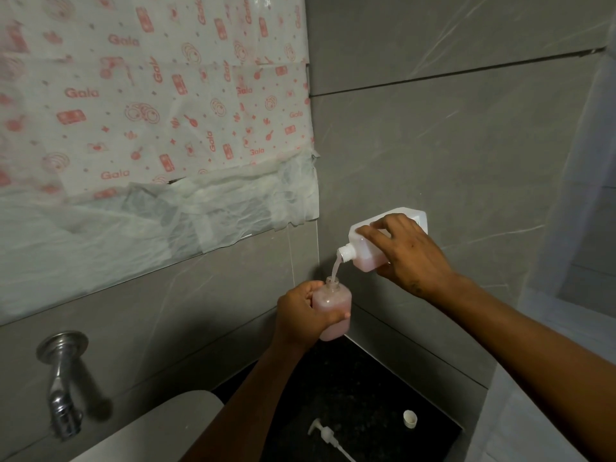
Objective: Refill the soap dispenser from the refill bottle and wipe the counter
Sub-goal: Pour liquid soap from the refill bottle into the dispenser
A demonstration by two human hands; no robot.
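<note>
Reading "Gala" in red, printed paper (150, 105) covers the far wall; right fingers (373, 232) grasp the refill bottle (370, 251), left fingers (340, 316) grasp the soap dispenser (333, 305) above the black worktop (366, 401).

Dim, muted indoor light is falling from above and left. The chrome wall tap (63, 381) is casting a soft shadow rightward onto the grey marbled wall tiles (450, 145), its metal glinting faintly. Wide-angle distortion is bowing tile seams; edges are softening, the right margin blurring palely.
</note>
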